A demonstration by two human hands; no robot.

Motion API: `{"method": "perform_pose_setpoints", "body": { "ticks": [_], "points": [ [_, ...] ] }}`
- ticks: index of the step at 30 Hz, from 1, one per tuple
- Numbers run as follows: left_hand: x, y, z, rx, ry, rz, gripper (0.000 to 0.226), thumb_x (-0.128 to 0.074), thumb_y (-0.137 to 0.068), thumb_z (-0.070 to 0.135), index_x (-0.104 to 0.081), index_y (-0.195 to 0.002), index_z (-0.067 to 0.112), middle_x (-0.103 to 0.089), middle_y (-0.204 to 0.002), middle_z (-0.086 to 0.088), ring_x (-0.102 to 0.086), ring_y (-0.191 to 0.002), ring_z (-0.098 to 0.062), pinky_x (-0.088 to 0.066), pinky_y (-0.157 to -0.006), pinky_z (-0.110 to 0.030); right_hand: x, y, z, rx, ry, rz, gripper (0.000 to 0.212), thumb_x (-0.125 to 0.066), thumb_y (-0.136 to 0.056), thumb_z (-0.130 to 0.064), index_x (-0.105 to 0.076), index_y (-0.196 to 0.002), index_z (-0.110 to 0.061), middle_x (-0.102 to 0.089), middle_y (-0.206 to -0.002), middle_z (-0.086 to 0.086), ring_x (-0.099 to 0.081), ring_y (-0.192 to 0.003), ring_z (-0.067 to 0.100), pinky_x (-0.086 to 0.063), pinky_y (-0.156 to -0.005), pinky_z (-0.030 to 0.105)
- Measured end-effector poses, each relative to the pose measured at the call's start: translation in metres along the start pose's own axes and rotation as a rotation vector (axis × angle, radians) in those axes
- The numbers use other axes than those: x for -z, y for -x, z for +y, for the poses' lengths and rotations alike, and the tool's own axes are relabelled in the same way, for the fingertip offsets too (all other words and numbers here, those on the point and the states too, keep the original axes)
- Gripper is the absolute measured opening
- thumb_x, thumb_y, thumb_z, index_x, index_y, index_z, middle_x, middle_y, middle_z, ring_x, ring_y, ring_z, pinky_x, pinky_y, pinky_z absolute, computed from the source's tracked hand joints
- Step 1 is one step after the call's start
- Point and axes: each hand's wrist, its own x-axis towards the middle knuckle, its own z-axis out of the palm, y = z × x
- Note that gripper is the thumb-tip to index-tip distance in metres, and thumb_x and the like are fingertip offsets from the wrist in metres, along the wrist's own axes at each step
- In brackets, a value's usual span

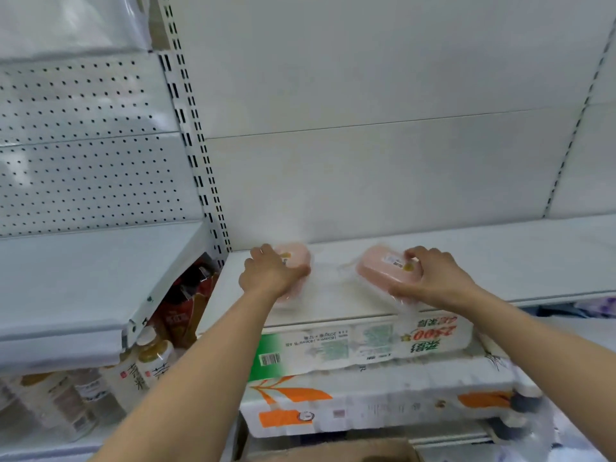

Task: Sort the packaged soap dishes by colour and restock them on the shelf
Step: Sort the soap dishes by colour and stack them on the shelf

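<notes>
Head view: two pink soap dishes in clear wrap on the white shelf board (500, 261), well apart from each other. Right pink soap dish (383, 266) lies flat, label sticker up, long axis running from back-left to front-right; its near end sits close to the shelf's front edge. Left pink soap dish (293, 256) is mostly hidden under the hand, only its rounded far end showing, so its axis is hard to read; it sits near the slotted upright (196, 155) at the shelf's left end. Left hand (271, 273) reaches in palm down, fingers curled over the top of its dish, thumb along the near right side, gripping it. Right hand (433, 278) is palm down too, fingertips curled onto the dish's far right corner by the yellow sticker, thumb low against the near side, pinching the pack between them. Both forearms are bare and stretch up from the bottom of the frame. Below the shelf: stacked packs of toilet tissue (366, 341), green-printed one on top of an orange-printed one. Lower left: bottled tea drinks (153, 355) and red cartons (180, 308) under a neighbouring shelf backed by pegboard (83, 145). Cardboard box rim (333, 451) at bottom centre.
</notes>
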Motion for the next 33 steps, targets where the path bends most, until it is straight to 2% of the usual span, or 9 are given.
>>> {"method": "perform_pose_setpoints", "body": {
  "ticks": [2,5,9,12,14,16,20,25,33],
  "points": [
    [-0.008,-0.015,0.004,0.043,-0.093,-0.015,0.093,-0.058,-0.08,0.07,-0.028,-0.145,0.01,-0.031,-0.147,-0.009,-0.039,-0.133,-0.031,-0.04,-0.094,-0.041,-0.001,-0.017,0.003,-0.006,0.065,-0.015,0.103,-0.053,-0.041,-0.081,-0.047,-0.127,-0.024,-0.053,-0.115,0.001,-0.044,-0.109,0.02,-0.044,-0.081,0.034],
    [-0.009,-0.034,0.005,0.108,-0.115,-0.095,0.092,-0.046,-0.087,0.072,-0.022,-0.15,0.01,-0.021,-0.155,-0.011,-0.05,-0.126,-0.033,-0.047,-0.094,-0.038,-0.004,-0.042,0.014,-0.025,0.114,0.001,0.095,-0.067,-0.056,-0.075,-0.045,-0.134,-0.025,-0.053,-0.121,0.002,-0.044,-0.116,0.021,-0.045,-0.082,0.035],
    [0.007,-0.041,-0.007,-0.005,0.102,-0.08,0.047,-0.048,-0.098,0.043,-0.043,-0.137,0.015,-0.054,-0.129,-0.008,-0.07,-0.085,-0.027,-0.061,-0.076,-0.041,-0.001,-0.059,0.033,-0.046,0.046,-0.016,0.078,-0.06,-0.08,-0.066,-0.041,-0.142,-0.025,-0.048,-0.135,0.005,-0.043,-0.128,0.023,-0.043,-0.099,0.043],
    [0.004,-0.033,-0.033,-0.331,0.064,-0.112,0.047,-0.055,-0.091,0.005,-0.051,-0.133,0.025,-0.047,-0.144,0.004,-0.049,-0.127,-0.018,-0.038,-0.106,-0.029,0.001,-0.062,0.045,0.01,-0.026,0.039,0.046,-0.035,-0.089,-0.069,-0.057,-0.117,-0.04,-0.056,-0.123,0.003,-0.052,-0.111,0.021,-0.044,-0.088,0.04],
    [-0.002,-0.026,-0.045,-0.475,0.075,-0.224,0.064,-0.061,-0.081,-0.002,-0.05,-0.136,0.029,-0.04,-0.148,0.011,-0.031,-0.14,-0.011,-0.021,-0.112,-0.021,0.003,-0.062,0.045,0.012,-0.064,0.067,0.049,-0.024,-0.089,-0.069,-0.063,-0.094,-0.039,-0.062,-0.109,0.0,-0.055,-0.097,0.02,-0.046,-0.08,0.04],
    [-0.012,-0.025,-0.05,-0.504,0.138,-0.232,0.067,-0.069,-0.079,0.004,-0.048,-0.137,0.032,-0.041,-0.146,0.012,-0.032,-0.14,-0.009,-0.021,-0.112,-0.02,0.005,-0.062,0.041,0.009,-0.071,0.054,0.06,-0.022,-0.091,-0.069,-0.071,-0.09,-0.035,-0.067,-0.104,-0.007,-0.059,-0.094,0.019,-0.048,-0.082,0.04],
    [-0.035,-0.03,-0.039,-0.506,-0.008,0.044,0.059,-0.073,-0.081,0.032,-0.052,-0.136,0.037,-0.047,-0.142,0.014,-0.038,-0.13,-0.016,-0.037,-0.103,-0.036,0.01,-0.066,0.033,0.005,-0.098,-0.057,0.07,-0.021,-0.085,-0.08,-0.072,-0.1,-0.034,-0.067,-0.11,-0.013,-0.059,-0.099,0.014,-0.043,-0.084,0.038],
    [-0.059,-0.036,-0.021,-0.437,-0.006,0.249,0.055,-0.077,-0.077,0.039,-0.061,-0.128,0.029,-0.056,-0.124,0.004,-0.045,-0.114,-0.024,-0.044,-0.087,-0.036,0.007,-0.069,0.03,0.065,0.279,-0.22,0.076,-0.054,-0.068,-0.079,-0.039,-0.137,-0.051,-0.046,-0.127,-0.007,-0.049,-0.118,0.02,-0.044,-0.088,0.037],
    [-0.07,-0.06,-0.003,-0.282,0.032,0.292,0.031,-0.064,-0.089,0.028,-0.058,-0.119,0.02,-0.052,-0.122,0.001,-0.041,-0.119,-0.02,-0.046,-0.075,-0.033,0.004,-0.107,0.022,0.076,0.122,0.024,0.064,-0.067,-0.071,-0.061,-0.049,-0.126,-0.034,-0.055,-0.104,-0.004,-0.055,-0.092,0.018,-0.047,-0.073,0.034]
  ]
}}
